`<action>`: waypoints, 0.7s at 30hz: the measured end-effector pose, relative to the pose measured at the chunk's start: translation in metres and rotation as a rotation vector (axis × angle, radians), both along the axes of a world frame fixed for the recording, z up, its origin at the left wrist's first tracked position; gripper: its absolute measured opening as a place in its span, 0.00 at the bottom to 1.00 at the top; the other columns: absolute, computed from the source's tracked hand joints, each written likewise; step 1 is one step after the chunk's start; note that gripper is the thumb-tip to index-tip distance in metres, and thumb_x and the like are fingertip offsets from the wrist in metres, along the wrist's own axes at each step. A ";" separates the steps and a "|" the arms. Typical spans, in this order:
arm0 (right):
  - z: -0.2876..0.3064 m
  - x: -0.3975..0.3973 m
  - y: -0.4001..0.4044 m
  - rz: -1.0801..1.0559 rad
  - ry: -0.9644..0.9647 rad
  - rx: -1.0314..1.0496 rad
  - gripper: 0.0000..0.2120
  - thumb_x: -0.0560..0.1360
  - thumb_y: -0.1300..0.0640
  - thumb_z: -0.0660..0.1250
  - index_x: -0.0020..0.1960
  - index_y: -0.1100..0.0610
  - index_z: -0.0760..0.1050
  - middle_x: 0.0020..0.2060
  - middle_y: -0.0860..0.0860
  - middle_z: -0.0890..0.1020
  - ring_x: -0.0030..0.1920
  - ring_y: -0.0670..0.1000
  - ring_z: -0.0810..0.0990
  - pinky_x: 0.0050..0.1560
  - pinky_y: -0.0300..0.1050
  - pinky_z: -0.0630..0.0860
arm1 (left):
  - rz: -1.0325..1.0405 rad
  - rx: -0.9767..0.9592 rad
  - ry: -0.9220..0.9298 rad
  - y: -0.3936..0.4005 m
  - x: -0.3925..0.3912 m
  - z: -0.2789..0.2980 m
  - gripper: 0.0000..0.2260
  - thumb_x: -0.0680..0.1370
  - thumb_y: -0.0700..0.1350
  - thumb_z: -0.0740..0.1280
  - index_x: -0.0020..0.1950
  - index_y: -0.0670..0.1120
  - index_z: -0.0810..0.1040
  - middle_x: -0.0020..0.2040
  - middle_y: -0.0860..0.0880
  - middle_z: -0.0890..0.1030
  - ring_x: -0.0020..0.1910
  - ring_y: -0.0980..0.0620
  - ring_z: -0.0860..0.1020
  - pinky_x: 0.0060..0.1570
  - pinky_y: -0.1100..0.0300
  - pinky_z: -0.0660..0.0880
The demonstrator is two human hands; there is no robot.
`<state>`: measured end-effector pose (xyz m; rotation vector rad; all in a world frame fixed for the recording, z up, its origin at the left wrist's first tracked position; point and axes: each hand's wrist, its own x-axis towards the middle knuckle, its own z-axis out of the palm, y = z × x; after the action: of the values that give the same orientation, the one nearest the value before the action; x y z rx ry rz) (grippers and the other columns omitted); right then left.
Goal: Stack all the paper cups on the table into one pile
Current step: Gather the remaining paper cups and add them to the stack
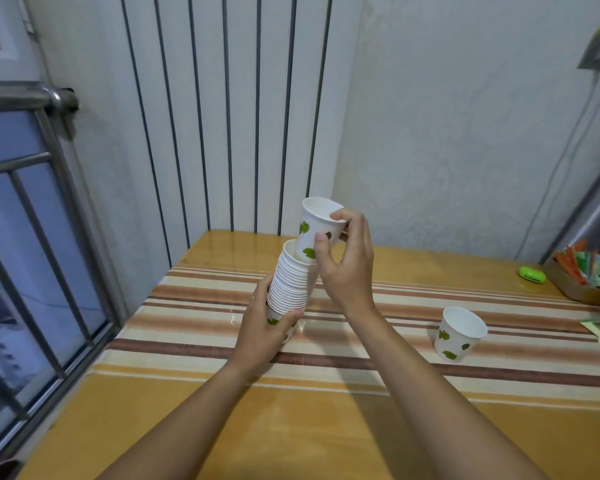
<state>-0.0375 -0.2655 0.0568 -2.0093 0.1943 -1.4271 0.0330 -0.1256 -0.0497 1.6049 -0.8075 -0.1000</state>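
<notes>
A tilted pile of several white paper cups with green leaf prints [291,282] is held above the table; my left hand [265,323] grips its bottom end. My right hand [347,261] pinches a single leaf-print cup [314,226] by its rim and side. That cup's base sits partly inside the pile's top cup, still tilted. One more leaf-print cup [459,334] stands upright on the striped cloth to the right, apart from both hands.
The wooden table [222,427] carries a striped cloth [187,323]. A box of coloured packets [589,275] and a small green object [532,274] sit at the far right. A window with metal bars [32,237] runs along the left; walls close the back.
</notes>
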 end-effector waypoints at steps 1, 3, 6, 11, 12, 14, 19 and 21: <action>0.001 0.000 0.000 0.007 0.022 -0.009 0.16 0.77 0.52 0.66 0.61 0.59 0.73 0.55 0.52 0.77 0.54 0.51 0.77 0.53 0.40 0.75 | -0.003 0.002 -0.009 0.001 -0.001 0.000 0.33 0.75 0.54 0.78 0.78 0.56 0.69 0.69 0.60 0.79 0.69 0.59 0.78 0.67 0.53 0.77; 0.004 0.000 0.000 0.003 0.058 -0.032 0.17 0.76 0.50 0.66 0.61 0.58 0.74 0.56 0.52 0.78 0.53 0.49 0.76 0.52 0.34 0.73 | -0.007 0.001 -0.010 0.002 -0.001 0.000 0.33 0.75 0.54 0.78 0.78 0.56 0.69 0.69 0.60 0.80 0.69 0.57 0.78 0.67 0.51 0.77; 0.001 0.000 0.002 0.027 0.152 -0.093 0.18 0.75 0.49 0.67 0.60 0.58 0.74 0.55 0.51 0.76 0.53 0.47 0.75 0.51 0.27 0.68 | -0.002 -0.008 0.016 0.002 0.000 0.000 0.32 0.76 0.50 0.78 0.77 0.58 0.70 0.68 0.60 0.80 0.67 0.57 0.79 0.67 0.49 0.78; -0.025 -0.005 0.007 0.099 0.248 -0.151 0.14 0.80 0.45 0.65 0.56 0.56 0.76 0.62 0.49 0.74 0.61 0.47 0.75 0.58 0.36 0.72 | 0.006 -0.032 0.050 0.007 0.001 -0.005 0.29 0.79 0.44 0.77 0.76 0.57 0.70 0.67 0.60 0.82 0.66 0.56 0.81 0.66 0.43 0.79; -0.027 -0.006 0.008 0.116 0.240 -0.126 0.14 0.81 0.45 0.64 0.56 0.55 0.77 0.67 0.50 0.73 0.66 0.47 0.74 0.62 0.36 0.71 | 0.008 -0.035 0.056 0.008 0.000 -0.006 0.29 0.78 0.46 0.77 0.76 0.57 0.70 0.67 0.61 0.81 0.67 0.57 0.81 0.67 0.43 0.79; -0.025 -0.005 0.011 0.151 0.252 -0.066 0.11 0.82 0.45 0.63 0.53 0.52 0.77 0.75 0.48 0.69 0.72 0.45 0.71 0.69 0.35 0.68 | 0.014 -0.040 0.060 0.010 -0.002 -0.004 0.30 0.77 0.49 0.77 0.76 0.58 0.69 0.67 0.62 0.81 0.67 0.58 0.80 0.67 0.44 0.79; -0.035 -0.001 0.024 0.131 0.321 -0.094 0.12 0.85 0.47 0.61 0.53 0.55 0.77 0.74 0.48 0.74 0.71 0.46 0.74 0.67 0.42 0.72 | 0.021 -0.053 0.075 0.012 -0.002 -0.005 0.30 0.77 0.49 0.76 0.76 0.60 0.68 0.68 0.59 0.81 0.67 0.56 0.81 0.64 0.49 0.81; -0.038 -0.002 0.028 0.123 0.319 -0.119 0.16 0.85 0.45 0.58 0.58 0.56 0.78 0.76 0.48 0.73 0.71 0.46 0.74 0.64 0.38 0.71 | 0.027 -0.052 0.072 0.013 -0.003 -0.005 0.30 0.78 0.45 0.77 0.75 0.60 0.68 0.69 0.57 0.81 0.67 0.56 0.81 0.63 0.52 0.81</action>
<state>-0.0394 -0.2375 0.0185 -2.2985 0.1214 -1.0594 0.0302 -0.1122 -0.0551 1.5539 -0.7270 -0.1156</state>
